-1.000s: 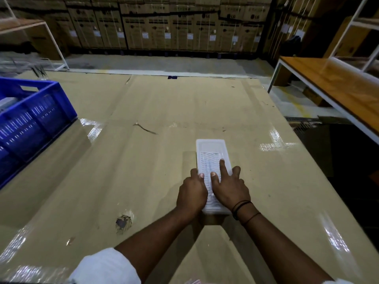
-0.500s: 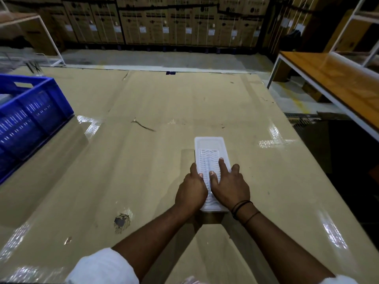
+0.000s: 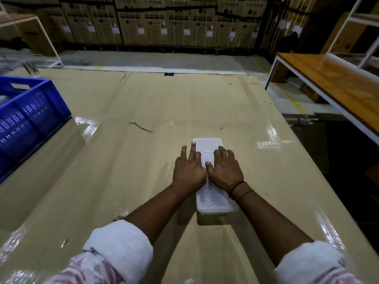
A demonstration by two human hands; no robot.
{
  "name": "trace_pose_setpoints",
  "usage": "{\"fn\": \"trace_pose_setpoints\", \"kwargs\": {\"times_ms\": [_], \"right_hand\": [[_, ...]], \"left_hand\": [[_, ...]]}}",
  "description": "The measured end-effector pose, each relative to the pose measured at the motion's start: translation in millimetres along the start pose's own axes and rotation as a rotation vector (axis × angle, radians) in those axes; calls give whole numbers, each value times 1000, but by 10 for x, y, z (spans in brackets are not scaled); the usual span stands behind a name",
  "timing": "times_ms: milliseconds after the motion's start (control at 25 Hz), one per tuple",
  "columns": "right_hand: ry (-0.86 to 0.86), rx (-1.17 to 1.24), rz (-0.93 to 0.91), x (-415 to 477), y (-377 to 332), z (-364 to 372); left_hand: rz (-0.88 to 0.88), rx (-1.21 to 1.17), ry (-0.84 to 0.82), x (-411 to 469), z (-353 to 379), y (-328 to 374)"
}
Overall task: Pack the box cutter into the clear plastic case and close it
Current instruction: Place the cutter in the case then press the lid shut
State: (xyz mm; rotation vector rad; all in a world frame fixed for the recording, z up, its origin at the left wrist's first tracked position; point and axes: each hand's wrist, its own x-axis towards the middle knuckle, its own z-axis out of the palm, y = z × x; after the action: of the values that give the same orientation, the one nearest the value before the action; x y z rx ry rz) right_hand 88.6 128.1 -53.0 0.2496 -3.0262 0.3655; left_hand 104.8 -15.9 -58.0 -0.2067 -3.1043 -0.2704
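Observation:
The clear plastic case [image 3: 213, 201] lies lengthwise on the cardboard-covered table [image 3: 127, 177], with its ribbed lid down. Both hands lie flat on top of it. My left hand [image 3: 188, 171] covers the left side of the lid, its fingers spread and partly over the table beside the case. Beside it, my right hand [image 3: 224, 171] rests on the right side, thumb touching the left hand and fingers slightly curled near the far right edge. The box cutter is not visible; I cannot tell through the cloudy lid whether it is inside.
A blue plastic crate [image 3: 30, 117] stands at the table's left edge. A wood-topped table with a white frame [image 3: 338, 83] stands to the right across a gap. Stacked cartons [image 3: 184, 21] line the back wall.
Both hands have slid from the near end of the case toward its far end and spread out flatter on the lid. The case has stayed in place.

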Motion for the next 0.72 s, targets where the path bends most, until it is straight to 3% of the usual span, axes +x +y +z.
{"fn": "trace_pose_setpoints", "kwargs": {"times_ms": [120, 360, 480, 720], "right_hand": [[34, 48, -54, 172, 1, -50], [-21, 192, 6, 350, 28, 6], [-125, 146, 37, 394, 49, 29], [-93, 206, 46, 440, 72, 59]], "left_hand": [[3, -31, -44, 203, -22, -80], [2, -88, -42, 345, -28, -110], [-17, -103, -76, 346, 11, -120], [-13, -109, -69, 383, 16, -128]]}}
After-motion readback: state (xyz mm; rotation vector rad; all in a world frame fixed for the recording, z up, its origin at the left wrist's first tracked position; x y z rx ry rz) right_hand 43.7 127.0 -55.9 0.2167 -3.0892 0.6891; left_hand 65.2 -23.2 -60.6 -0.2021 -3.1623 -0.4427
